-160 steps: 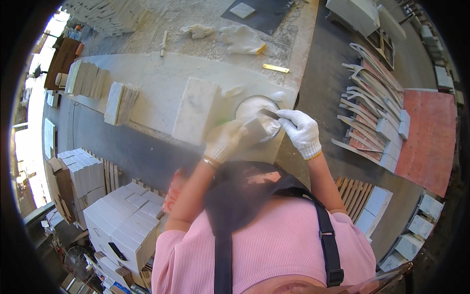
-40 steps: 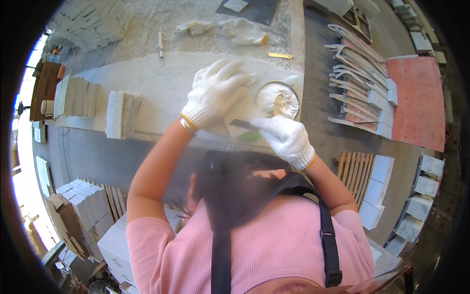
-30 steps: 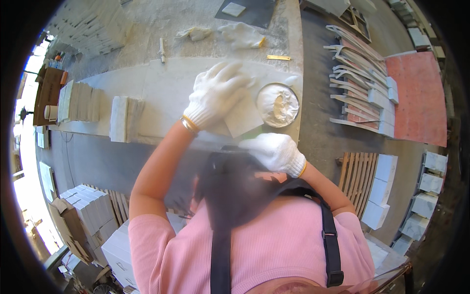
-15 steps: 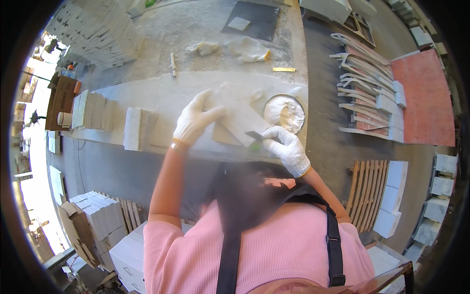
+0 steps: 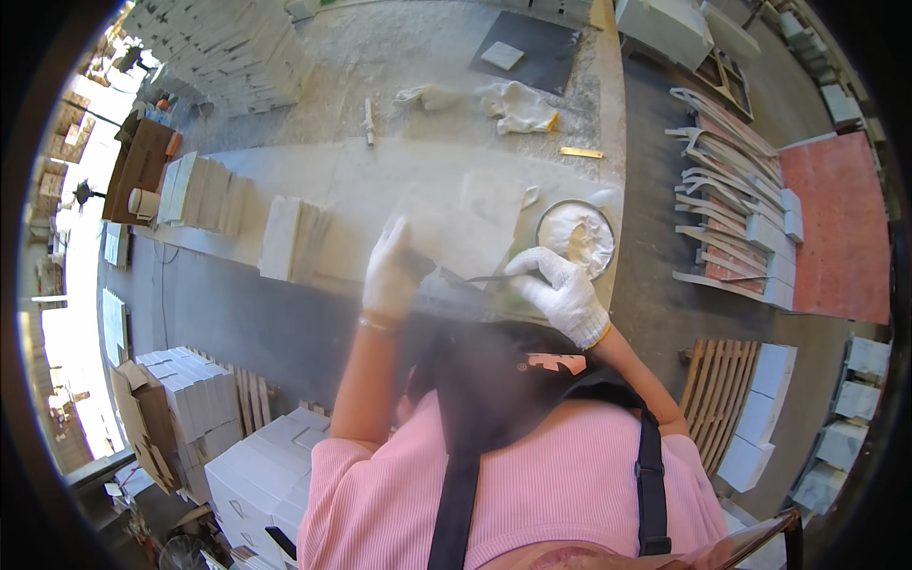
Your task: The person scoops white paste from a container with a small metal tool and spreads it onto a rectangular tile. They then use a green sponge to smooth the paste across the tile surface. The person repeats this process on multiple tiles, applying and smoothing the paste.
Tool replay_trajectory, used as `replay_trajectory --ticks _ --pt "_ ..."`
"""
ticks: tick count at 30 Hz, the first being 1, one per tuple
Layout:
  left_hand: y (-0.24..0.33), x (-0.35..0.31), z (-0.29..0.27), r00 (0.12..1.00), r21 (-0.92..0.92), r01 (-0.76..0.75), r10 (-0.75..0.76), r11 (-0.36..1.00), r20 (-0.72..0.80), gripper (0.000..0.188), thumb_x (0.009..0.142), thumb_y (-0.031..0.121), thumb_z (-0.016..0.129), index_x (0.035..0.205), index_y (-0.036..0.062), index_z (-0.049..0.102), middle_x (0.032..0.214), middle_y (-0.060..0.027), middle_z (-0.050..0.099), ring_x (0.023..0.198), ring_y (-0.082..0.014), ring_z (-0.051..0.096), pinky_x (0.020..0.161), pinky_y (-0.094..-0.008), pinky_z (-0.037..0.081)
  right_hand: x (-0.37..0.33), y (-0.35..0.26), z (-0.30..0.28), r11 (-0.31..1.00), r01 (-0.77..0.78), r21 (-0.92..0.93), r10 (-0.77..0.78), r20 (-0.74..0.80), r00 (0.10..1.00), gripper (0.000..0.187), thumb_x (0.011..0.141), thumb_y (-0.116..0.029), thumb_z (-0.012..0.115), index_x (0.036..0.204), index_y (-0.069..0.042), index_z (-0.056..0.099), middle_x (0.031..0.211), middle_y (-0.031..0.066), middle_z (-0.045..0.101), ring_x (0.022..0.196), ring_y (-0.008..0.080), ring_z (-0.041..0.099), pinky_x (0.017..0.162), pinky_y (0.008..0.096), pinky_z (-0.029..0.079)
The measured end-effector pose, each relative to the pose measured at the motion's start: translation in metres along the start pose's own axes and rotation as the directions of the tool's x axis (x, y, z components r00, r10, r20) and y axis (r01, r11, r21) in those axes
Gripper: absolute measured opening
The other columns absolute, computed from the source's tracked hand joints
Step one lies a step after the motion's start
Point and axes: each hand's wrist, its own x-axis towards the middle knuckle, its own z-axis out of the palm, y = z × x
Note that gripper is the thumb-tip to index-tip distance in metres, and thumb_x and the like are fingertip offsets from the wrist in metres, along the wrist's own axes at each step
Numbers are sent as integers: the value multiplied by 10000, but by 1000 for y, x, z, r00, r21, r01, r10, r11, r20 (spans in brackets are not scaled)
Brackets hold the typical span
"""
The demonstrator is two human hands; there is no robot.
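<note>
My left hand (image 5: 389, 271), in a white knit glove, is closed at the left end of a pale stone tile (image 5: 454, 293) near the table's front edge. The tile looks tilted, and haze blurs its outline. My right hand (image 5: 562, 290), gloved too, pinches a putty knife (image 5: 489, 278) with a thin dark blade. The blade points left, toward the tile; whether they touch is unclear. Just beyond my right hand stands a round tub of white paste (image 5: 578, 237). A pale flat slab (image 5: 486, 218) lies on the table behind the tile.
Upright tile stacks (image 5: 285, 237) stand along the table's left side, with a cardboard box (image 5: 138, 176) at its end. Crumpled gloves (image 5: 518, 106), a white stick (image 5: 369, 122) and a dark sheet (image 5: 532, 62) lie farther back. Right of the table are curved pale strips (image 5: 708, 190) and a slatted pallet (image 5: 717, 389).
My left hand has drawn the tile back toward my body, and the tile has tilted. The knife has turned so its blade shows nearly edge-on. The whole view has shifted slightly.
</note>
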Motion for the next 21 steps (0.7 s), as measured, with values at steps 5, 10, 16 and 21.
replay_trajectory --ticks 5,10,16,21 --pt "7 -6 14 984 41 135 -129 990 -120 225 952 206 750 1112 60 688 874 -42 703 646 -108 606 532 -252 438 4 5 -20 978 -199 66 206 -140 968 196 1003 -2 661 1198 -6 669 1020 74 733 869 117 701 801 288 577" --pt "23 -11 23 979 62 44 -31 997 -203 200 917 184 774 1047 48 708 826 -27 691 592 -102 584 505 -246 432 32 9 -33 833 161 -530 -302 -191 934 254 938 -75 749 1190 -49 737 1026 89 776 888 191 748 806 332 582" --pt "25 -9 20 973 69 51 -34 996 -227 231 912 183 778 1076 33 711 831 -28 694 591 -91 580 503 -234 439 46 -3 -28 677 154 -720 -251 -29 967 263 861 -171 812 1121 -139 785 976 89 777 937 273 732 844 387 572" --pt "22 -8 19 968 87 47 -24 995 -249 248 904 190 786 1077 26 717 829 -28 693 586 -89 581 496 -229 448 48 -22 -27 624 188 -758 -265 22 964 260 856 -180 806 1112 -146 784 954 95 770 920 285 726 848 410 569"
